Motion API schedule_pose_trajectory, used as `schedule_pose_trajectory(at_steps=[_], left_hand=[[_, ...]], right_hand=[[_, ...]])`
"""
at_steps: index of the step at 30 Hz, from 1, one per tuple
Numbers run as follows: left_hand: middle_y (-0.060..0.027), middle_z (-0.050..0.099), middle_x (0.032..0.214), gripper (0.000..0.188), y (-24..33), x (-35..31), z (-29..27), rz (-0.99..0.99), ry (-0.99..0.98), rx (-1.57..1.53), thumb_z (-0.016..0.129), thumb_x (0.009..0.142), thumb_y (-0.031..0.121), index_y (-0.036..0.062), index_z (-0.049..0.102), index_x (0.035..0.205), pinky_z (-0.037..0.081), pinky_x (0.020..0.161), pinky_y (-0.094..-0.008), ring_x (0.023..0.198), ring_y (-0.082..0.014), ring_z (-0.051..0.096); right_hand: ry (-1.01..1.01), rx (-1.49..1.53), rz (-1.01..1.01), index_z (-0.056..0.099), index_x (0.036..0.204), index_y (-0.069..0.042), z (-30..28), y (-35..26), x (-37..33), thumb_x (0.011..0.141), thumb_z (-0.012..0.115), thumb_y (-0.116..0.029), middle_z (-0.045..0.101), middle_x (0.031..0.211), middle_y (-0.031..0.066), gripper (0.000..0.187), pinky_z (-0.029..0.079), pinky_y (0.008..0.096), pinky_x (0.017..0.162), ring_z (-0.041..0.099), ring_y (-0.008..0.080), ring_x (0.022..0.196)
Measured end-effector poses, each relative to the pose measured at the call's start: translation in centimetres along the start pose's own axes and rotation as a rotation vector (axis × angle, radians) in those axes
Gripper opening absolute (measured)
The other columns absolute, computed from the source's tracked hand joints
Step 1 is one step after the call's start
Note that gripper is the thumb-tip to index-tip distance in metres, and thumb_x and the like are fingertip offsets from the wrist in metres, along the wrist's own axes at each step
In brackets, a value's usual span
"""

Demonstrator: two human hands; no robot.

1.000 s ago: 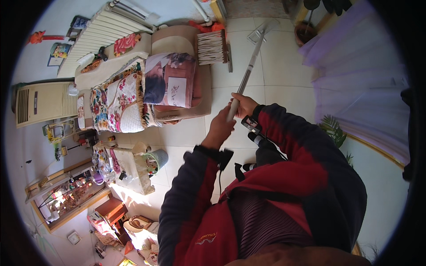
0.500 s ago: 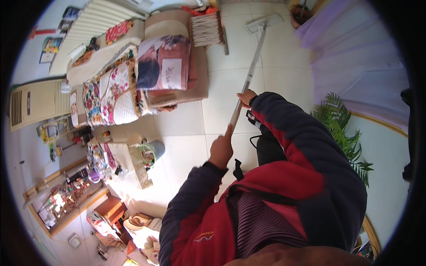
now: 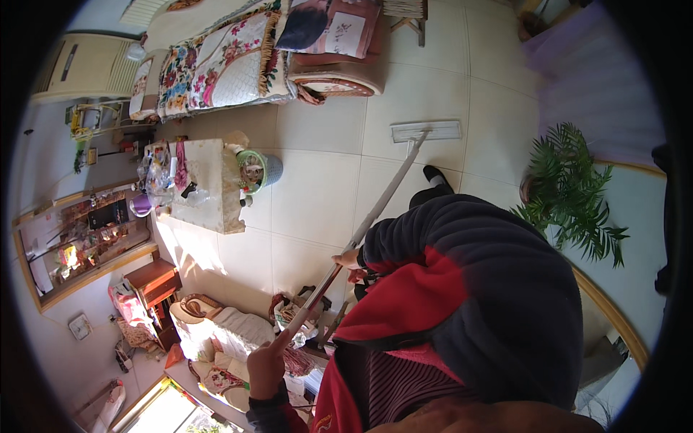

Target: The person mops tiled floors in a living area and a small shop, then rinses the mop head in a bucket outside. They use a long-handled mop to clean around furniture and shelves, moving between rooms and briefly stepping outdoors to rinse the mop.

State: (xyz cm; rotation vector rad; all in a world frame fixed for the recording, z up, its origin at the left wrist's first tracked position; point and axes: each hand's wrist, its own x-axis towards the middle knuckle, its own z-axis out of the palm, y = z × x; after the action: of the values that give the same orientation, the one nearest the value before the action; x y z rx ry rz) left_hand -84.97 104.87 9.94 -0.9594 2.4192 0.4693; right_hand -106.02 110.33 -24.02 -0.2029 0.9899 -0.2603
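Observation:
A flat mop [image 3: 382, 200] with a long silvery pole slants across the view, and both my hands grip it. My left hand [image 3: 266, 366] is wrapped round the pole's upper end at the lower left, its index finger lying along the shaft. Farther down the shaft, my right hand [image 3: 351, 263] closes round the pole near my body, its fingers partly hidden by the sleeve. The flat rectangular mop head [image 3: 426, 131] rests on the pale tiled floor [image 3: 317, 180], just beyond my dark shoe [image 3: 436, 176].
At the left, a table [image 3: 216, 206] holds bottles and cloths, with a green-rimmed bin [image 3: 268, 173] beside it. A sofa [image 3: 339, 78] with floral covers lies at the far left. Right of me stands a leafy potted plant [image 3: 567, 187]. Bags [image 3: 289, 310] sit near my left hand.
The mop head has come from the far floor back close to my feet. Both hands have moved left and nearer to me with the pole, and my view has turned.

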Motion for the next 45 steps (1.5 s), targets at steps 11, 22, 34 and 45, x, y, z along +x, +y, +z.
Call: schedule_pose_trajectory(at_steps=[11,22,34,45], left_hand=[[-0.0109,0.063,0.081,0.040,0.6,11.6,5.3,0.022,0.244,-0.080,0.061,0.082,0.014,0.0193,0.061,0.121,0.050,0.060,-0.0437,0.069,-0.0323,0.063],[-0.0175,0.062,0.082,0.056,0.0,22.7,5.5,0.153,0.000,-0.280,0.059,0.080,0.010,0.0161,0.049,0.135,0.049,0.063,-0.0466,0.073,-0.0362,0.062],[-0.0204,0.064,0.107,0.062,-9.6,12.1,7.1,0.068,-0.227,-0.527,0.059,0.085,0.031,0.0233,0.039,0.143,0.049,0.077,-0.0430,0.096,-0.0390,0.063],[-0.0180,0.066,0.088,0.048,-18.6,-0.5,7.5,-0.176,-0.017,-0.440,0.060,0.083,0.023,0.0213,0.055,0.131,0.050,0.065,-0.0435,0.077,-0.0344,0.064]], right_hand=[[0.396,0.427,-0.298,0.064,0.066,-0.004,-11.3,-3.3,2.8,0.096,0.029,-0.042,0.056,0.050,0.0090,0.060,0.033,0.0341,0.032,0.043,0.0178,0.033],[0.999,-0.250,-0.364,0.059,0.069,-0.001,-24.2,-7.6,3.4,0.098,0.030,-0.043,0.059,0.055,0.0100,0.058,0.048,0.0407,0.052,0.058,0.0271,0.047],[0.720,0.258,-0.148,0.060,0.077,0.002,-12.2,-4.5,10.5,0.098,0.033,-0.041,0.066,0.069,0.0154,0.056,0.054,0.0374,0.052,0.063,0.0262,0.053],[0.644,-0.342,-0.293,0.062,0.081,0.002,3.9,-5.0,21.0,0.095,0.041,-0.028,0.065,0.067,0.0145,0.040,0.056,0.0390,0.064,0.066,0.0280,0.060]])
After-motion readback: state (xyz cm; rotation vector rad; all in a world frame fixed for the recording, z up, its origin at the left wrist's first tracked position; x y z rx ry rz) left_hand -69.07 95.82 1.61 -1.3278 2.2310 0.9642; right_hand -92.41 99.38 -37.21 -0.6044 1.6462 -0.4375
